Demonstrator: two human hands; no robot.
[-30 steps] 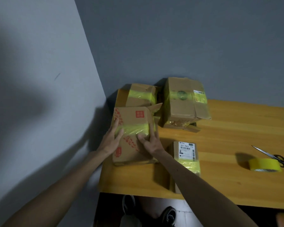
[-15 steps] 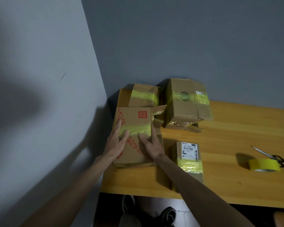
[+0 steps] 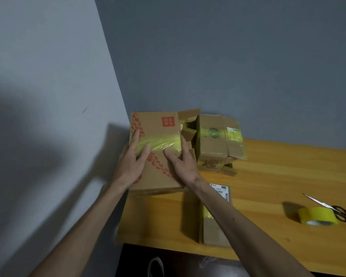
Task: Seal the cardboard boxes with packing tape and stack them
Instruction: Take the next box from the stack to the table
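Below the front edge of the yellow wooden worktop (image 3: 268,176) the floor (image 3: 188,264) is dark, with a pale curved shape too dim to make out. Both bare forearms reach in from the near side. The right one crosses over a small box (image 3: 215,230) standing close to the front edge. That box has a white shipping label on top and a band of yellow tape around it.

Off to the right, well apart from the boxes, a roll of yellow packing tape (image 3: 318,215) lies on the wood. A pair of scissors (image 3: 328,206) lies just behind it, black handles beside the roll and blades pointing back and to the left.

Farther in, at the left rear corner, the left hand (image 3: 132,164) and right hand (image 3: 182,164) grip a printed box (image 3: 158,172) between them. Each thumb is laid on the top face at the yellow tape band, and the fingers run up the sides. The box bears red markings and tilts toward the person. An end flap stands open at its far right. I cannot tell what it rests on.

Just beside it to the right sits a taped box (image 3: 218,144), flaps loose at its base.

Behind everything, a pale grey wall (image 3: 48,76) on the left, crossed by a broad shadow, meets a darker blue-grey wall (image 3: 228,56) in the corner.
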